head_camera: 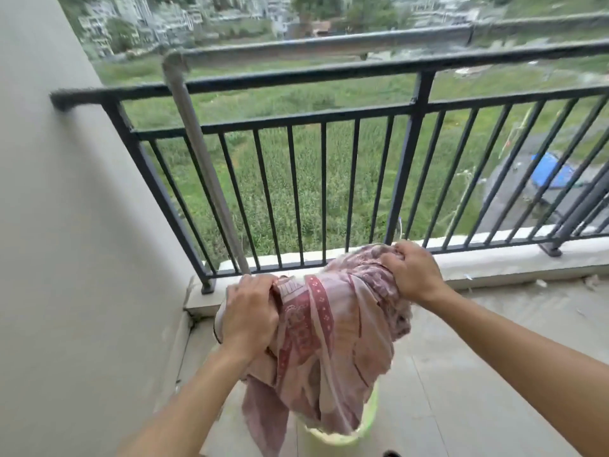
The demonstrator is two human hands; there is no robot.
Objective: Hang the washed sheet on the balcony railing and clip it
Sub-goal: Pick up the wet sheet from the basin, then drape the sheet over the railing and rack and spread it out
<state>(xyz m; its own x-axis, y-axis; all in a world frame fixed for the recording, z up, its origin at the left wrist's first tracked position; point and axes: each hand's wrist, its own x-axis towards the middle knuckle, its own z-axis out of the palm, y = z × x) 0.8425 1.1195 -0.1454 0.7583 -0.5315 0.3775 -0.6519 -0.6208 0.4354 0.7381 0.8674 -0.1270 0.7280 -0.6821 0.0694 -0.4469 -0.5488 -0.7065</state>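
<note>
Head view, balcony. Both hands hold the washed sheet (333, 328), a pink-and-cream printed cloth with a dark red patterned border, bunched and hanging in folds.

Left hand (248, 313): grip closed tight on a gathered wad at the left end of the bundle. Right hand (412, 272): grip closed on a second wad, held slightly higher and nearer the railing. The span of cloth between them is short; most of the sheet hangs below and trails down into a pale green bucket (359, 427) standing on the tiled floor (461, 374).

Sheet position: in the air over the bucket, well below the top rail of the dark metal balcony railing (329, 74), not touching it. A grey metal pole (204, 159) leans up through the railing at left and joins a horizontal bar outside it. No clips visible anywhere in view.

Step in hand, as I judge it: lifting the sheet out of the bucket, hanging not yet begun.

Next move calls for: raising the bundle clear of the bucket, finding an edge and spreading the hands apart so the cloth opens, then casting it over the top rail. Risk: a wet trailing end may drag on the floor. Clips must be found afterwards.
</note>
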